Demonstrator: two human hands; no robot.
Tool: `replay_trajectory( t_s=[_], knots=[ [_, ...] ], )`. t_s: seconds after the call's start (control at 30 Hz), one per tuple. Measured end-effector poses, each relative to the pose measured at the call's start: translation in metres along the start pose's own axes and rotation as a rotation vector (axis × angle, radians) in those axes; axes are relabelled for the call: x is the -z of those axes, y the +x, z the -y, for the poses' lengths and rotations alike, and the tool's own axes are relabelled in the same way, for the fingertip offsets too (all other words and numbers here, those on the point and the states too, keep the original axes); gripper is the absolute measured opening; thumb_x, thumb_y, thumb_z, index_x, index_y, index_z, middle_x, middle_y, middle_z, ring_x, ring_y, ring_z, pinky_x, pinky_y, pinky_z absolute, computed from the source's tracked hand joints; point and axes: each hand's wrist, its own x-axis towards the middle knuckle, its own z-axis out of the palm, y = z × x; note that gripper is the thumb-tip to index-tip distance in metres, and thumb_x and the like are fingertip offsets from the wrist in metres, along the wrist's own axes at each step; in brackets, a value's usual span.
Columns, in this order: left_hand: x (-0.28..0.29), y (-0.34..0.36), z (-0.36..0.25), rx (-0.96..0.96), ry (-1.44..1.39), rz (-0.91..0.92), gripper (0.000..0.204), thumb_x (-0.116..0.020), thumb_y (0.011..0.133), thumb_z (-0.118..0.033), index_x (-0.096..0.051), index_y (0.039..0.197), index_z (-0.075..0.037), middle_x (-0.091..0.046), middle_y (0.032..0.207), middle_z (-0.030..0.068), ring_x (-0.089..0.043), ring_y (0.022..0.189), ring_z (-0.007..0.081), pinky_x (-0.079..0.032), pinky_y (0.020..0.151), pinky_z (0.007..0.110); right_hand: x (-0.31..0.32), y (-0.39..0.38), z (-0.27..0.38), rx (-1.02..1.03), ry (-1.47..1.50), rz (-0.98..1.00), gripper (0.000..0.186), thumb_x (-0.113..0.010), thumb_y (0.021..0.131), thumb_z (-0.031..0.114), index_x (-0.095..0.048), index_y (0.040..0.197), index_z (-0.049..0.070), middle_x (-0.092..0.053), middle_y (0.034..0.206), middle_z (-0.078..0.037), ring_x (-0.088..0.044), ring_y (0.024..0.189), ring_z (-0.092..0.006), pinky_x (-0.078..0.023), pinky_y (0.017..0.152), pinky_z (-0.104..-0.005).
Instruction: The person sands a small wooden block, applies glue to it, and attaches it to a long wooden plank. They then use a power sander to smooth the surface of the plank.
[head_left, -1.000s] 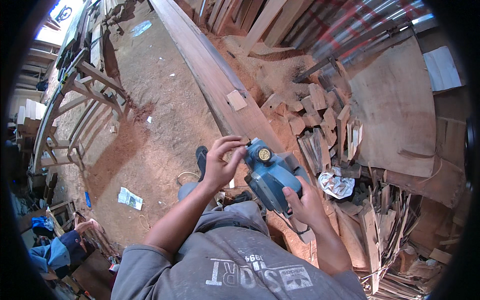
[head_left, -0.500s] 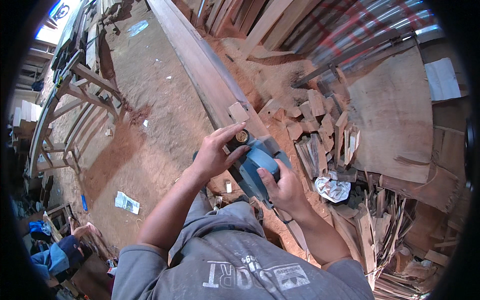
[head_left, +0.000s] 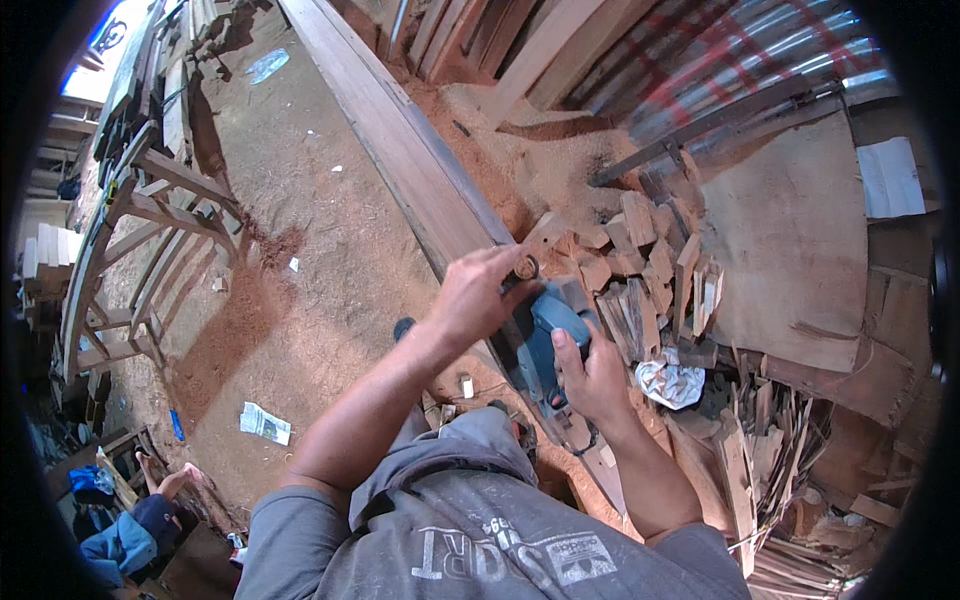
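Note:
A blue electric hand planer (head_left: 553,335) rests on a long wooden board (head_left: 400,150) that runs from the far left down toward my right side. My left hand (head_left: 478,290) is closed at the planer's front, by its round knob (head_left: 526,267). The fingers reach over the knob and hide part of it. Behind it, my right hand (head_left: 592,375) wraps round the rear handle, with the thumb on top. A dark cord (head_left: 590,445) leaves the planer's back end near my right wrist. The planer's underside is hidden.
Offcut blocks (head_left: 635,240) and a crumpled white bag (head_left: 670,380) lie right of the board. Thin wood strips (head_left: 750,470) are heaped nearer me. A wooden frame (head_left: 150,230) stands at the left. Another person (head_left: 135,535) in blue is at the lower left.
Both hands and the planer have shifted slightly right and toward me in the picture. A small pale rectangular piece seen by my left fingertips is no longer visible.

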Motion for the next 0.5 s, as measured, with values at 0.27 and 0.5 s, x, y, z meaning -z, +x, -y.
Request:
replay_trajectory(
  t_s=[0.27, 0.5],
  knots=[
    [0.049, 0.051, 0.047, -0.158, 0.017, 0.263, 0.046, -0.085, 0.092, -0.021, -0.074, 0.135, -0.007, -0.078, 0.121, 0.0198, -0.075, 0.112, 0.0379, -0.060, 0.098, 0.047, -0.015, 0.040, 0.014, 0.029, -0.024, -0.032, 0.057, -0.062, 0.108, 0.050, -0.069, 0.120, -0.006, -0.076, 0.099, -0.029, -0.075, 0.099, -0.0481, -0.058, 0.087, -0.0506],
    [0.062, 0.068, 0.054, 0.063, 0.091, 0.146, 0.052, -0.085, 0.094, -0.023, -0.071, 0.141, -0.006, -0.079, 0.121, 0.0210, -0.078, 0.112, 0.0341, -0.059, 0.098, 0.045, -0.018, 0.080, 0.053, -0.024, 0.004, 0.048, 0.068, -0.059, 0.108, 0.057, -0.069, 0.118, -0.009, -0.076, 0.099, -0.031, -0.075, 0.101, -0.0487, -0.058, 0.089, -0.0514]
  ],
)
